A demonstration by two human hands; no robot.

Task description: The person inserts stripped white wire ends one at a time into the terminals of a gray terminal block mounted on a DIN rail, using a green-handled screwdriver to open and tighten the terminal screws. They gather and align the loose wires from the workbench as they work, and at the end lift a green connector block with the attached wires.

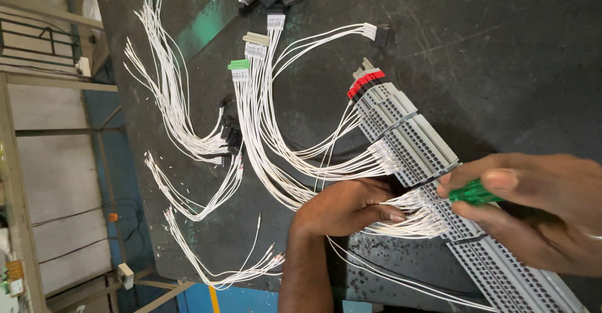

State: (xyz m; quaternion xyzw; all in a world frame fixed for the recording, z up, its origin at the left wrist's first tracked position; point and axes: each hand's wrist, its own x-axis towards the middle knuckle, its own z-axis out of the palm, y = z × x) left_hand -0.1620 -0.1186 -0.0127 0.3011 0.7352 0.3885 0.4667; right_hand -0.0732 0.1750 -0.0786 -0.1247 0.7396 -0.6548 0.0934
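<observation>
A long grey terminal block strip (407, 131) with a red end piece lies diagonally across the dark table (501, 50). My right hand (533, 206) grips a green-handled screwdriver (471, 193) whose tip points at the strip. My left hand (348, 208) pinches white wires (414, 213) right where they enter the strip's terminals. More white wires (282, 150) fan out from the strip toward connectors at the far side.
Several bundles of loose white wires (169, 100) lie across the left part of the table. Green (239, 65), beige and black connectors (382, 34) sit at wire ends. A metal frame (37, 37) and blue floor lie beyond the table's left edge.
</observation>
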